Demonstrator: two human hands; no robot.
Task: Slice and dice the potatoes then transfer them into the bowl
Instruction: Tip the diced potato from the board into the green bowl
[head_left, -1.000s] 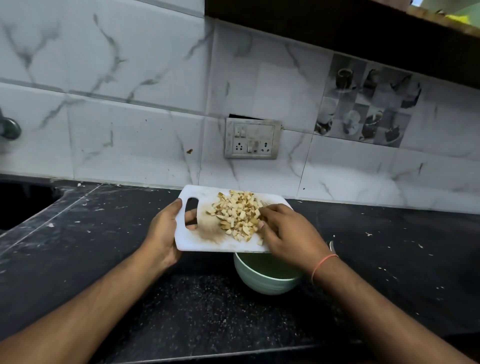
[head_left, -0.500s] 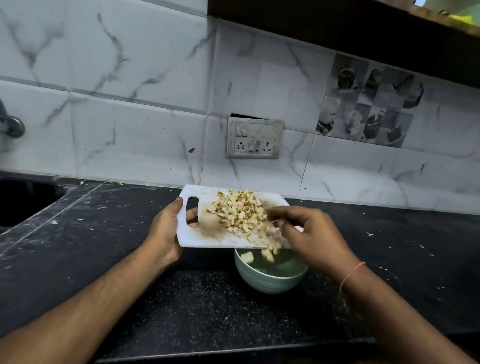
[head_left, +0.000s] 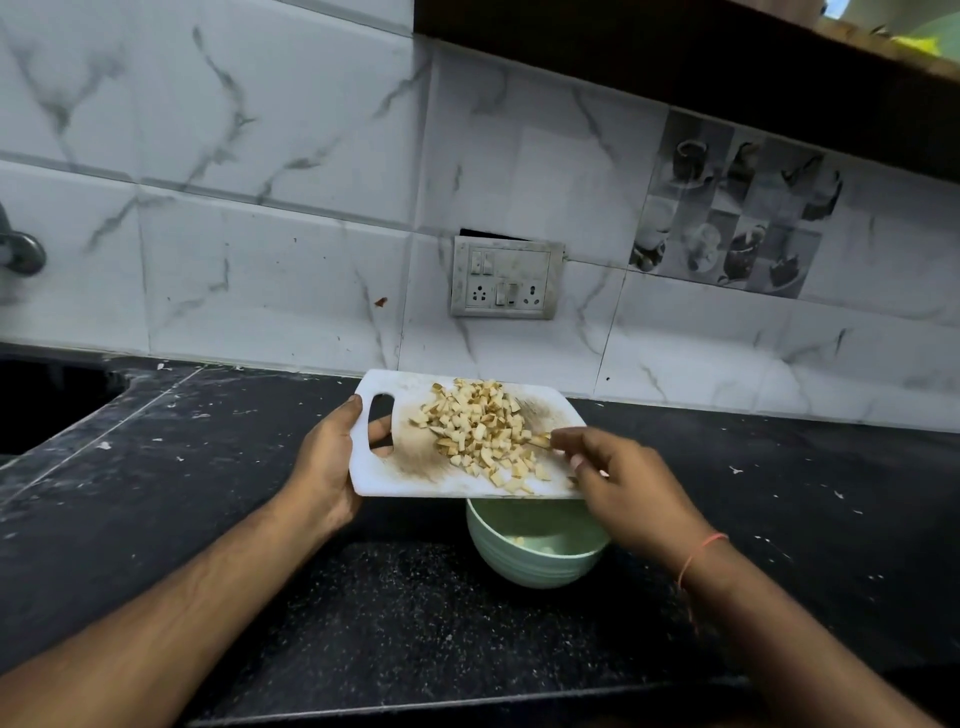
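Diced potato pieces lie heaped on a white cutting board, which the left hand grips at its handle end, fingers through the slot, holding it above the black tabletop. The board's near edge sits over a pale green bowl standing on the tabletop, with a few pieces visible inside. The right hand reaches to the heap with loosely bent fingers touching the pieces at the board's right side.
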